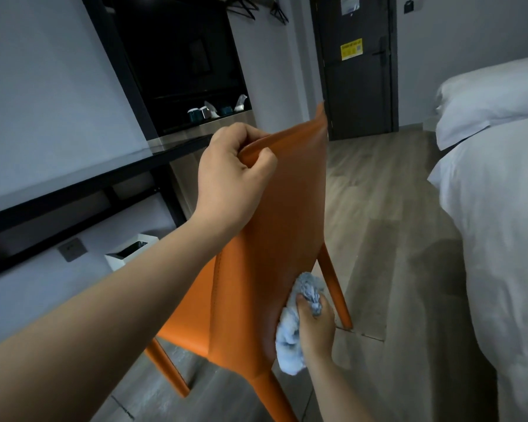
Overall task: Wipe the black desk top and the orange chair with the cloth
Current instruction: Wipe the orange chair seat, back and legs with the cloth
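The orange chair (287,208) stands on the wooden floor in the middle of the view, its backrest rear side facing me. My left hand (232,181) grips the top edge of the backrest. Low on the backrest's right side, my right hand (316,327) holds a bunched pale blue-grey cloth (290,336) pressed against the orange surface. The black desk top (83,184) runs along the left wall, apart from both hands.
A white bed (494,208) fills the right side. A white bin (131,251) sits under the desk by a wall socket. A dark shelf unit (195,86) with cups stands behind the desk. A dark door (357,71) is at the back.
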{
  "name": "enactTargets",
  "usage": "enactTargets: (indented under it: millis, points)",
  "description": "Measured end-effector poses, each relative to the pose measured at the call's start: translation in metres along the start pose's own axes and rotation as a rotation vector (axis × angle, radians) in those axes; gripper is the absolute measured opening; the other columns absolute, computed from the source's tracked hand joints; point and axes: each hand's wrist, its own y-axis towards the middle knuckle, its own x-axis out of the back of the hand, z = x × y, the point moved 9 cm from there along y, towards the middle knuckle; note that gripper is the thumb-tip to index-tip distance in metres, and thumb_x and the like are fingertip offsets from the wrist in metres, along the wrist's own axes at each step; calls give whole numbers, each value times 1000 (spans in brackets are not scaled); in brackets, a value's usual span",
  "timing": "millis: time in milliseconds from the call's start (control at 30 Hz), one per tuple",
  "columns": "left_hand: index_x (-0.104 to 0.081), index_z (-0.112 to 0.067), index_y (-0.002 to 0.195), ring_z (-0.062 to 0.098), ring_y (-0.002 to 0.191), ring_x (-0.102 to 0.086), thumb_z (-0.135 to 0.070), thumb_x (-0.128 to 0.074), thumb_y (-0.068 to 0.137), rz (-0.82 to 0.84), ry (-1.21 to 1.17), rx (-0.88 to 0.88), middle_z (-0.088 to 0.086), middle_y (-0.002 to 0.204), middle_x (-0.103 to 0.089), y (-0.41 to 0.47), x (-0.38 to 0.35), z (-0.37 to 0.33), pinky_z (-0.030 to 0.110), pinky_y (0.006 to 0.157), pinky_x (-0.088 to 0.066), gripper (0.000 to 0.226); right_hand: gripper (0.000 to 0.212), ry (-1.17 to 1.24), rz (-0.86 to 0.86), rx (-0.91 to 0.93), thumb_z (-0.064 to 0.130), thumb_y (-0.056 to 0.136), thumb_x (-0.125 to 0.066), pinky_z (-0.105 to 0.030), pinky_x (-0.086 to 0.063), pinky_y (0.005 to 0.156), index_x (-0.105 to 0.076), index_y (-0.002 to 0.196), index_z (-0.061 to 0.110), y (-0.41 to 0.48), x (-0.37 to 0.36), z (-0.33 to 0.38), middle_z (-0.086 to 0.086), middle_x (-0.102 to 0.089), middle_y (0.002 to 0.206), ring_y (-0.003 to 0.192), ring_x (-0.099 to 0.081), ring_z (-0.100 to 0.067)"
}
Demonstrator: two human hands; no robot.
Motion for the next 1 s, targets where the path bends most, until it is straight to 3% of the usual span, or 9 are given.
enactTargets:
  millis: [133, 200, 300, 367, 467, 567, 700, 867, 1000]
  points:
    - [-63, -21, 93, 15, 84, -61, -21, -54, 86, -1, -7, 4, 0, 93, -63, 0, -1, 0, 36, 74, -56, 11, 4, -149, 85, -104, 19, 93, -58, -21, -45, 67, -60, 90, 17, -1, 4, -18, 1, -67, 88, 92, -66, -22]
    - [-63, -22, 93, 14, 84, -61, -21, -54, 86, -3, -10, 3, 0, 94, -64, -1, -1, 0, 36, 74, -56, 11, 9, -258, 184, -157, 18, 94, -56, -25, -46, 75, -54, 85, 20, -1, 6, -25, -3, -65, 94, 96, -62, -23]
    - [-63, -21, 93, 14, 83, -61, -21, -54, 86, 2, -15, 2, 0, 94, -63, -1, -2, -1, 33, 72, -55, 12, 20, -149, 99, -186, 18, 93, -61, -29, -43, 75, -51, 78, 29, 3, 26, -22, 5, -59, 82, 91, -62, -25]
    - [-63, -19, 92, 15, 83, -60, -20, -54, 85, 2, -33, 3, 1, 94, -63, 0, -1, -3, 34, 72, -54, 12, 3, -27, -50, -136, 20, 93, -61, -28, -45, 73, -60, 90, 20, 8, 41, 5, 7, -60, 80, 85, -63, -21]
    - [-64, -19, 90, 12, 86, -59, -17, -56, 85, -6, -31, 8, -2, 94, -62, -1, 0, -3, 34, 76, -53, 10, 11, 156, -192, 31, 24, 91, -63, -25, -50, 72, -66, 100, 17, 20, 54, 82, 5, -68, 88, 86, -66, -14]
    - [-64, -19, 91, 9, 84, -58, -15, -57, 86, -8, -23, 4, -3, 94, -61, -1, 1, -3, 32, 74, -53, 10, 20, 271, -214, 248, 27, 89, -64, -30, -55, 83, -67, 108, 18, 29, 61, 173, 3, -71, 99, 93, -67, -12]
    - [-65, -18, 91, 6, 83, -57, -14, -57, 86, -1, -23, 0, -3, 94, -61, -1, 0, -3, 26, 71, -49, 11, 26, 385, -191, 409, 25, 91, -62, -16, -52, 82, -60, 117, 26, 25, 65, 254, 10, -66, 111, 101, -63, -3]
    - [-65, -19, 91, 6, 85, -57, -14, -56, 86, -9, -24, 19, -4, 94, -60, -1, 0, -2, 20, 70, -45, 11, 37, 305, -183, 489, 32, 89, -61, -23, -52, 91, -55, 126, 28, 45, 50, 287, 7, -61, 122, 110, -59, -7]
    - [-64, -19, 91, 6, 85, -57, -14, -56, 87, -17, -22, 21, -5, 94, -60, -1, 0, -1, 18, 70, -44, 11, 25, 267, -161, 512, 45, 84, -58, -28, -53, 91, -54, 108, 44, 57, 40, 277, 6, -62, 118, 107, -61, -8]
